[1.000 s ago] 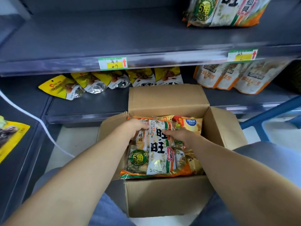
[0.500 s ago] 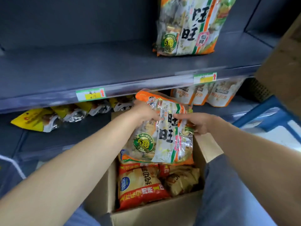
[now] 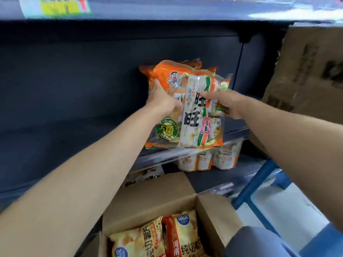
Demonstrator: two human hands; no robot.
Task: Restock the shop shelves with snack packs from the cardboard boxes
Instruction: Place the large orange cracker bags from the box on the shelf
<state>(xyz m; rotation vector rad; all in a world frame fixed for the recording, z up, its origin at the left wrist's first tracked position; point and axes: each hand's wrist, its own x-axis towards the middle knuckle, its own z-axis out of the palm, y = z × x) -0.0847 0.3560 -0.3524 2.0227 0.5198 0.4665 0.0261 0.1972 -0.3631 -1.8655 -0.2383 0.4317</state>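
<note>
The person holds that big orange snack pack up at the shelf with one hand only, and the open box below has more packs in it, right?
Not one hand: in the head view the left hand and the right hand both grip the orange snack pack. It is up at the shelf, and the open box below has more packs in it.

— What can you read from where you sit?
— On the snack pack (image 3: 185, 108) I read 旺旺 in big black characters down its white band (image 3: 192, 138), and 5角 on the green round badge (image 3: 167, 129). The pink seal (image 3: 206, 126) looks like 仙贝, but I can't be sure.
— And in the cardboard box (image 3: 152, 193)?
— A red pack (image 3: 185, 240) has a line starting with 纯; the rest blurs for me. The price label (image 3: 55, 6) on the shelf edge (image 3: 185, 8) carries a red arrow, digits unreadable.
</note>
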